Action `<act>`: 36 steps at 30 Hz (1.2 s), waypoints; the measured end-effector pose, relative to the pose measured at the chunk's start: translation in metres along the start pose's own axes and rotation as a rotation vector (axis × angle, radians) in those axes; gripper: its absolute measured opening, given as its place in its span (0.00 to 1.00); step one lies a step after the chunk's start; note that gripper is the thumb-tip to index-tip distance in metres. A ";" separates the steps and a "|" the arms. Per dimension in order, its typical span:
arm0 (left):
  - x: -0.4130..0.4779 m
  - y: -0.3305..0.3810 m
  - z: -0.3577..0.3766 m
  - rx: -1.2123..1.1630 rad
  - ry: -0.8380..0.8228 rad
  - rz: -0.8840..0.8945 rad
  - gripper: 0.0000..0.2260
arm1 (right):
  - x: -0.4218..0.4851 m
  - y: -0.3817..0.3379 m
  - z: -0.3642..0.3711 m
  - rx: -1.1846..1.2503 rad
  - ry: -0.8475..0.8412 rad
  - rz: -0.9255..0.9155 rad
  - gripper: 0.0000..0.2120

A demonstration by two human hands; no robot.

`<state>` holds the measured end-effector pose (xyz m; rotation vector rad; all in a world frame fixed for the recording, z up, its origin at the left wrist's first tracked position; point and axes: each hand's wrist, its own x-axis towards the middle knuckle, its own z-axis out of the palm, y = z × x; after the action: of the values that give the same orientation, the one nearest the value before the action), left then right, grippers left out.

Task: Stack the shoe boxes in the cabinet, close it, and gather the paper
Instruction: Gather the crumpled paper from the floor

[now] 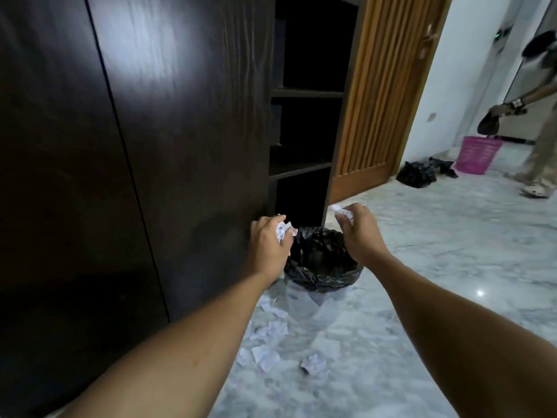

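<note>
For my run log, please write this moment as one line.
left hand: grips paper wad; right hand: grips second wad; bin: between hands; floor scraps: ungathered; cabinet shelves: exposed

Dark wood-grain cabinet (180, 116), glossy marble floor (437, 267), crumpled paper (283, 230), shiny black plastic liner (319, 267).

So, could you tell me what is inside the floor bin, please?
Only the crumpled black liner shows inside the bin; nothing else is visible there. Its bottom is dark, and the left hand, holding paper, covers part of the rim.
</note>
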<state>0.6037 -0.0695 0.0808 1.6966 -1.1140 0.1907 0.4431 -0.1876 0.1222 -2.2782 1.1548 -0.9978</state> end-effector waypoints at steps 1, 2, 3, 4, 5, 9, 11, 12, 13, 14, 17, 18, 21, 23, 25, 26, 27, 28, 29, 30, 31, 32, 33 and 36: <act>0.008 -0.009 0.020 0.001 -0.028 -0.011 0.15 | 0.013 0.017 0.008 -0.009 -0.019 0.023 0.12; 0.014 -0.018 0.038 -0.002 -0.066 -0.027 0.15 | 0.024 0.033 0.018 -0.015 -0.039 0.050 0.13; 0.017 -0.027 0.057 -0.005 -0.104 -0.044 0.15 | 0.032 0.049 0.028 -0.017 -0.063 0.072 0.13; 0.021 -0.036 0.074 -0.010 -0.132 -0.056 0.15 | 0.039 0.062 0.039 -0.015 -0.092 0.082 0.14; 0.024 -0.042 0.087 -0.014 -0.153 -0.065 0.15 | 0.044 0.070 0.049 -0.006 -0.123 0.088 0.14; 0.037 -0.065 0.146 -0.039 -0.227 -0.123 0.14 | 0.066 0.103 0.084 0.069 -0.169 0.178 0.15; 0.043 -0.072 0.169 -0.053 -0.243 -0.144 0.14 | 0.076 0.116 0.096 0.087 -0.152 0.198 0.15; 0.047 -0.075 0.179 -0.055 -0.254 -0.154 0.14 | 0.081 0.120 0.099 0.101 -0.143 0.211 0.16; 0.050 -0.077 0.188 -0.059 -0.268 -0.167 0.14 | 0.085 0.124 0.103 0.120 -0.141 0.235 0.17; 0.054 -0.078 0.195 -0.061 -0.281 -0.181 0.15 | 0.088 0.128 0.106 0.142 -0.141 0.258 0.19; 0.060 -0.078 0.211 -0.030 -0.317 -0.240 0.19 | 0.090 0.135 0.110 0.235 -0.164 0.338 0.28; 0.060 -0.077 0.214 -0.024 -0.338 -0.264 0.19 | 0.089 0.136 0.110 0.276 -0.164 0.368 0.30; 0.059 -0.074 0.217 -0.047 -0.441 -0.283 0.19 | 0.084 0.135 0.109 0.384 -0.137 0.445 0.34; 0.059 -0.074 0.215 -0.041 -0.484 -0.264 0.19 | 0.078 0.134 0.108 0.390 -0.119 0.454 0.33; 0.063 -0.070 0.209 -0.018 -0.509 -0.239 0.18 | 0.074 0.132 0.104 0.381 -0.104 0.448 0.28; 0.065 -0.067 0.205 -0.011 -0.524 -0.226 0.18 | 0.072 0.130 0.099 0.365 -0.097 0.444 0.25; 0.067 -0.064 0.200 -0.007 -0.538 -0.219 0.17 | 0.069 0.125 0.093 0.347 -0.096 0.436 0.24; 0.069 -0.061 0.193 -0.005 -0.546 -0.216 0.16 | 0.068 0.119 0.086 0.321 -0.105 0.422 0.24; 0.070 -0.057 0.185 0.001 -0.553 -0.213 0.16 | 0.067 0.112 0.078 0.297 -0.123 0.404 0.23; 0.069 -0.053 0.174 0.012 -0.562 -0.205 0.16 | 0.065 0.106 0.070 0.281 -0.135 0.387 0.22; 0.067 -0.047 0.161 0.026 -0.572 -0.189 0.17 | 0.061 0.099 0.062 0.266 -0.145 0.377 0.21; 0.064 -0.043 0.148 0.039 -0.574 -0.175 0.17 | 0.055 0.091 0.055 0.250 -0.151 0.367 0.20; 0.061 -0.038 0.132 0.049 -0.563 -0.166 0.17 | 0.049 0.081 0.049 0.235 -0.155 0.360 0.20; 0.050 -0.033 0.081 0.091 -0.530 -0.166 0.18 | 0.027 0.055 0.039 0.193 -0.185 0.336 0.18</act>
<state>0.6251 -0.1640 0.0533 1.9718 -1.3492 -0.3375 0.4541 -0.2405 0.0738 -1.9012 1.2488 -0.7190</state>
